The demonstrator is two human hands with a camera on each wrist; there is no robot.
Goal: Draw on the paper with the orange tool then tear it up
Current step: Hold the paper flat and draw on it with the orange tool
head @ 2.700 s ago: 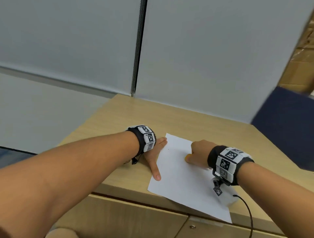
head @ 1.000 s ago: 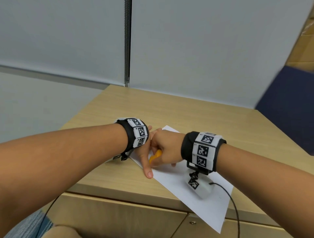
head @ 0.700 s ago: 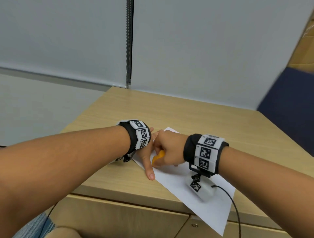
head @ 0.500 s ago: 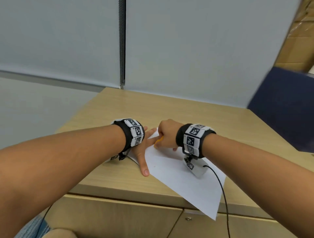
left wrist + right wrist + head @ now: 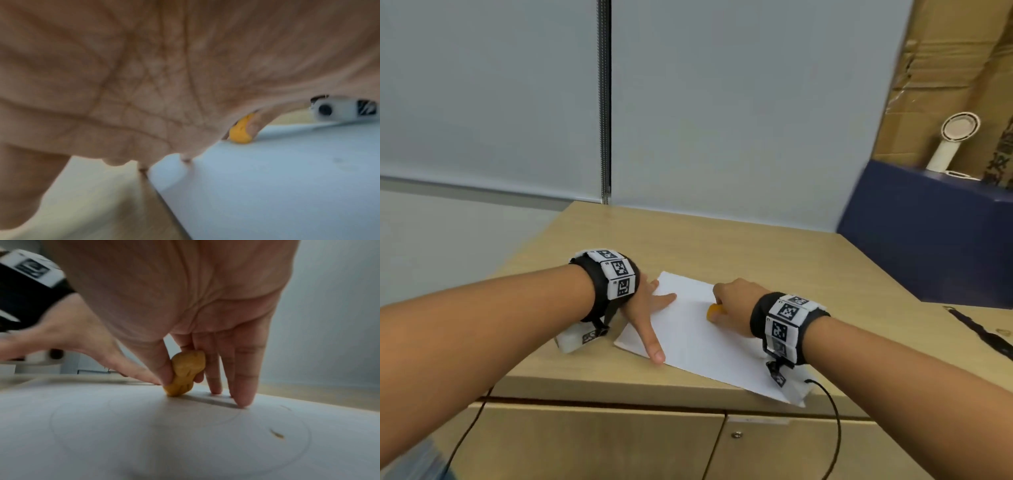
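On the desk (image 5: 722, 246), near its front edge, the right hand (image 5: 734, 308) pinches the orange tool (image 5: 714, 311) tip-down on the paper (image 5: 698, 342), apparently mid-drawing, while the flat, straight-fingered left hand (image 5: 645, 310) pins the sheet's left side; tearing then needs both hands gripping it.

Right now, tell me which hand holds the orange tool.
The right hand, pinching the orange tool against the paper; the left hand lies flat, holding nothing.

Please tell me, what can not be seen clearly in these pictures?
- Head view: the right hand covers most of the orange tool.
- Head view: marks on the paper are too faint to see.
- Left wrist view: blurred; the palm of the left hand hides its own fingers.
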